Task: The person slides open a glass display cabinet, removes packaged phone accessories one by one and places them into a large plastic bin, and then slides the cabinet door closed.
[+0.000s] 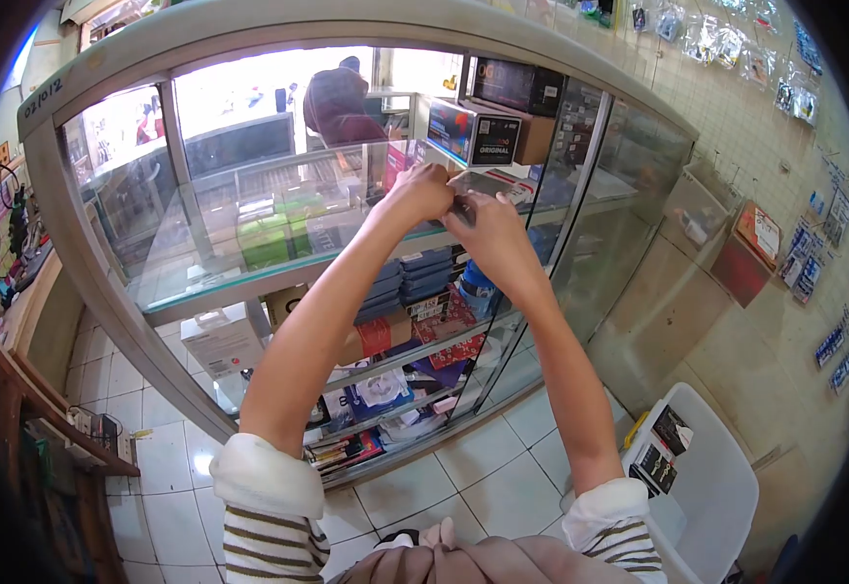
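Observation:
Both arms reach through the opening of a glass display cabinet (142, 258), to the upper glass shelf (210, 277). My left hand (424, 192) is closed, its fingers curled down beside the right one. My right hand (490, 229) has bent fingers pinched together close to the left fingertips. Something small and dark seems to lie between the hands, but my fingers hide most of it. Just beyond them is a flat grey box with a red and white edge (502, 185). Farther back stands a blue and black box marked "ORIGINAL" (473, 134).
Green boxes (273, 237) lie on the shelf to the left. Stacked dark blue packs (424, 273) and other boxes fill the lower shelves. A sliding glass door (551, 234) stands at the right. A white bin (711, 477) is on the floor. A person (337, 107) is beyond the cabinet.

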{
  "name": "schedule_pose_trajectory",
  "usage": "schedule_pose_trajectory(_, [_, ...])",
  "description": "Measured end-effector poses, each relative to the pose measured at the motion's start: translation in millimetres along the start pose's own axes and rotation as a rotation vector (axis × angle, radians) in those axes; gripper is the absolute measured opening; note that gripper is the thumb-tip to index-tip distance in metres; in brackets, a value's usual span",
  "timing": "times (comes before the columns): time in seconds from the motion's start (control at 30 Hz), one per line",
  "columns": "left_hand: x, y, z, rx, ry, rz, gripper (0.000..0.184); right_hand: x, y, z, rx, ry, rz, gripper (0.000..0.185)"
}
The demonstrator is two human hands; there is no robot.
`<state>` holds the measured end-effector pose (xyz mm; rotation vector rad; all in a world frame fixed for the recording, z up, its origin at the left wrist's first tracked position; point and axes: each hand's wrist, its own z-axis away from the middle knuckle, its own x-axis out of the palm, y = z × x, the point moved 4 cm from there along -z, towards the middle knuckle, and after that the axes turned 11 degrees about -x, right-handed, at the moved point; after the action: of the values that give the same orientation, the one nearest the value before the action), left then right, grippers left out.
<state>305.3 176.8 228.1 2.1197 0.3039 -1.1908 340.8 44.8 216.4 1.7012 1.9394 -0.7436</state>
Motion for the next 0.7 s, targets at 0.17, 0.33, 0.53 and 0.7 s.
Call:
schedule_pose_trajectory(0.17, [-19, 3, 44, 0.013, 0.002, 0.066, 0.036, -16, -25, 22, -0.020, 0.042, -0.121, 0.037])
schedule_pose_trajectory(0.33, [-19, 8, 61, -0.128, 0.048, 0.022, 0.040, -17, -15, 40, -0.018, 0.145, -0.068, 0.039])
schedule_pose_trajectory(0.53, [-10, 12, 60, -0.143, 0.105, 0.063, 0.042, -16, 6, 43, 0.244, 0.264, -0.263, 0.043])
schedule_pose_trajectory(0.7, [-9, 20, 69, -0.147, 0.175, 0.029, 0.043, -6, 19, 43, 0.489, 0.388, -0.595, 0.042])
